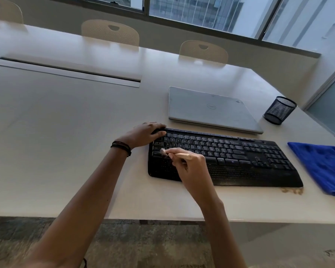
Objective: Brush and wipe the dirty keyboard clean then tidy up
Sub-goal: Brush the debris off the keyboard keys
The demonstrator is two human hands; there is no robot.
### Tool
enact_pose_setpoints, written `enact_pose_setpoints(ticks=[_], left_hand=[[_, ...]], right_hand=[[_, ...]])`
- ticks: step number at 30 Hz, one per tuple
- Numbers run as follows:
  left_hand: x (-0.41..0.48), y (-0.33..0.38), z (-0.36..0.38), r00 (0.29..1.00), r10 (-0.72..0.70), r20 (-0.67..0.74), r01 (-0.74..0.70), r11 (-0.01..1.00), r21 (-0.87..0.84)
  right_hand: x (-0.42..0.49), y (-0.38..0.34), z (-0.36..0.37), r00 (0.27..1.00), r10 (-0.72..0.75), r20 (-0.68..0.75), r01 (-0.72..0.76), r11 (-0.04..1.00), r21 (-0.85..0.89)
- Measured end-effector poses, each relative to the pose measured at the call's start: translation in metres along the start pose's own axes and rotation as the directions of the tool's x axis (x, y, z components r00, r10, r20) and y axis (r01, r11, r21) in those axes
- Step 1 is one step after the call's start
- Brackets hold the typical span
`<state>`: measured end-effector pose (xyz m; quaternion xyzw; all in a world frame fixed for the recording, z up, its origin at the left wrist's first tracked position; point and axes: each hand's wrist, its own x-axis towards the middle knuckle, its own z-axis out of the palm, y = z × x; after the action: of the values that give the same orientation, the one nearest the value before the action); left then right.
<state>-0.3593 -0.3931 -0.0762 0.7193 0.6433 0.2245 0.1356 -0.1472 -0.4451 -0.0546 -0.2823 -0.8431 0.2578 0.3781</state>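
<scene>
Head | white table by windows | left fingers gripping keyboard | right fingers pinching brush

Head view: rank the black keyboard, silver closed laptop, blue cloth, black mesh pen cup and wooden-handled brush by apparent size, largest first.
1. Black keyboard
2. Silver closed laptop, though farther away
3. Blue cloth, cut off at the frame edge
4. Black mesh pen cup
5. Wooden-handled brush, partly inside the right hand

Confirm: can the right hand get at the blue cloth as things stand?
Probably yes: the cloth lies bare right of the keyboard, nothing between. But the right hand holds the brush.
</scene>
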Motion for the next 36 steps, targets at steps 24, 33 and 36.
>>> enact_pose_setpoints(ticks=[24, 33, 36], left_hand=[[-0.002, 0.002, -0.003, 0.999, -0.037, 0.033, 0.038, 0.999, -0.006], [-0.001, 0.001, -0.003, 0.999, -0.021, 0.024, 0.021, 1.000, -0.006], [0.000, 0.000, -0.002, 1.000, -0.014, 0.022, 0.014, 1.000, 0.001]], right_hand=[[0.012, -0.004, 0.022, 0.995, -0.080, 0.064, 0.084, 0.994, -0.070], [0.006, -0.007, -0.002, 0.969, -0.053, 0.240, 0.053, 0.999, 0.009], [0.007, -0.001, -0.008, 0.986, -0.066, 0.155, 0.075, 0.996, -0.053]])
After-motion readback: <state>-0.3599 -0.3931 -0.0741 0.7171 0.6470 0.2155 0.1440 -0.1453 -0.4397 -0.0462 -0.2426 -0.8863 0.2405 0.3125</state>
